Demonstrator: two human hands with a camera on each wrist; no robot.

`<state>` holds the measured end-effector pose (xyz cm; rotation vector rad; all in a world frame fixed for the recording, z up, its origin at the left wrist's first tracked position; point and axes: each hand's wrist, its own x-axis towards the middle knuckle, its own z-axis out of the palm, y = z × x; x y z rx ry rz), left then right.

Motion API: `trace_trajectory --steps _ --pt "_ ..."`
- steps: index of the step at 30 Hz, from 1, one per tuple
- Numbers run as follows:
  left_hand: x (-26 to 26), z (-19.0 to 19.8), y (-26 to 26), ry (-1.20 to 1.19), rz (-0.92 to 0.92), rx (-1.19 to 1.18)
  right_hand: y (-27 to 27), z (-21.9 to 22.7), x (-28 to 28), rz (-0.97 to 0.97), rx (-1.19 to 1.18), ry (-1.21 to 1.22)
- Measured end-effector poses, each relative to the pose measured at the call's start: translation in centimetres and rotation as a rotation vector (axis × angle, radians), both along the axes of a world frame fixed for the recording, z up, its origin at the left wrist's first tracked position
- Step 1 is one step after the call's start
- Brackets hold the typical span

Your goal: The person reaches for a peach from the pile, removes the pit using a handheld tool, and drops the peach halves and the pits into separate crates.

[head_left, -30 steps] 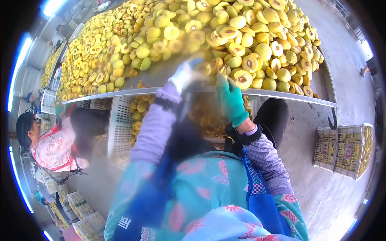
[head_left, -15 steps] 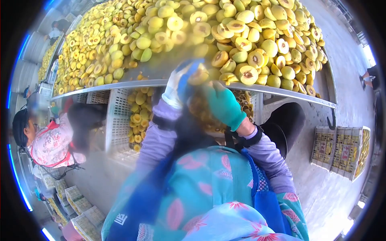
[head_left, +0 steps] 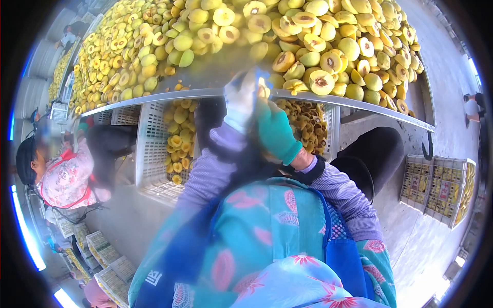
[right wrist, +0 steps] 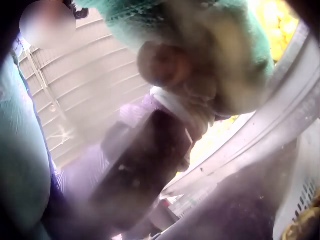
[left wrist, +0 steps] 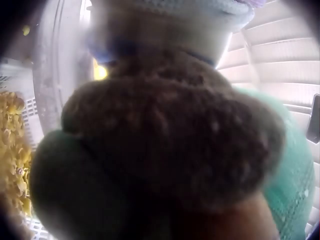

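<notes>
Both gloved hands meet at the near edge of the metal table. The left hand, in a white glove with blue, grips a yellow fruit piece. Just below and to the right, the right hand, in a green glove, has its curled fingers on the same piece. Blur hides the exact finger contact. A dark, blurred mass fills the middle of the left wrist view, with green glove beside it. In the right wrist view the right hand is close up, its fingertips in shadow.
Halved yellow fruit is heaped across the table. Beneath its edge stand a white crate of fruit pieces and another with brownish pieces. Stacked crates stand at right; another person sits at left.
The hands have come closer together around the fruit piece, and the right hand has moved left and down from the heap. The head view has shifted slightly.
</notes>
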<state>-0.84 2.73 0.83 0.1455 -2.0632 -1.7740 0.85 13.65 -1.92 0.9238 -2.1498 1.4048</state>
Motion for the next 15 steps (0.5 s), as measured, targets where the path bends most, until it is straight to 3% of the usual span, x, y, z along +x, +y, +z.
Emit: trace_trajectory --steps 3,5,7,9,11,15 --pt "-0.2 0.1 -0.2 0.121 -0.006 -0.281 0.3 1.4 0.3 0.188 -0.236 -0.496" --pt "-0.6 1.4 -0.5 0.296 -0.014 -0.532 1.0 3.6 0.5 0.302 -0.257 -0.858" --pt "-0.6 2.1 -0.6 0.159 -0.141 -0.254 1.3 4.3 0.2 0.440 -0.263 -1.028" --pt "-0.5 2.6 -0.9 0.179 -0.196 -0.229 1.8 4.8 -0.7 0.733 -0.457 -1.385" --pt "-0.1 2.9 -1.3 0.349 -0.178 -0.458 2.5 5.7 -1.6 1.167 -0.861 -2.017" --pt "1.1 2.3 -3.5 0.092 -0.236 -0.352 2.0 6.0 -1.9 1.260 -0.670 -1.966"
